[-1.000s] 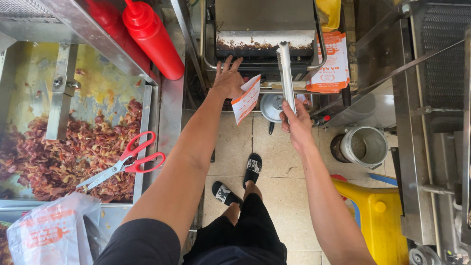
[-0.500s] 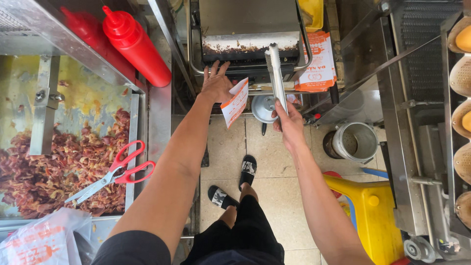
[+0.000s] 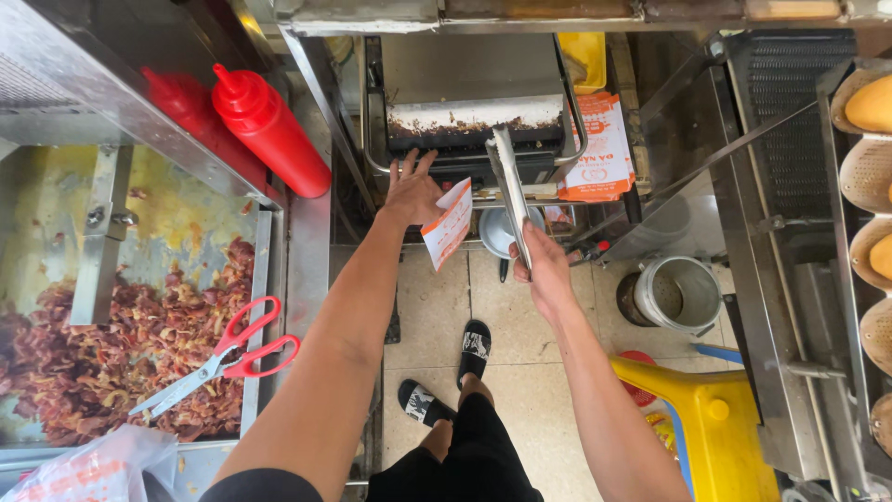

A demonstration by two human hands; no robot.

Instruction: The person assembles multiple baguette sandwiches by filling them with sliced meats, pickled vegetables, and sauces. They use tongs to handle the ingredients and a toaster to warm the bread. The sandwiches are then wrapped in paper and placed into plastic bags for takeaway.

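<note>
My left hand [image 3: 413, 193] reaches toward the front of a metal press grill [image 3: 474, 102], fingers spread, with a white and orange paper sleeve [image 3: 448, 223] pinched under the thumb. A pair of metal tongs [image 3: 509, 191] is gripped in my right hand [image 3: 544, 265], their tips pointing up at the grill's open front edge. The grill's lid is raised, and burnt crumbs line its lower plate.
Two red squeeze bottles [image 3: 269, 130] stand at the left. A steel tray [image 3: 265, 270] holds shredded fried meat and red-handled scissors [image 3: 223, 358]. Below are a metal pot [image 3: 678, 293], a yellow stool [image 3: 715, 418] and my sandalled feet. Bread rolls [image 3: 873, 102] lie in baskets at right.
Both hands have stayed at the grill front; my left hand's fingers spread a little wider. The view shifted slightly, bringing the bread baskets at right into sight.
</note>
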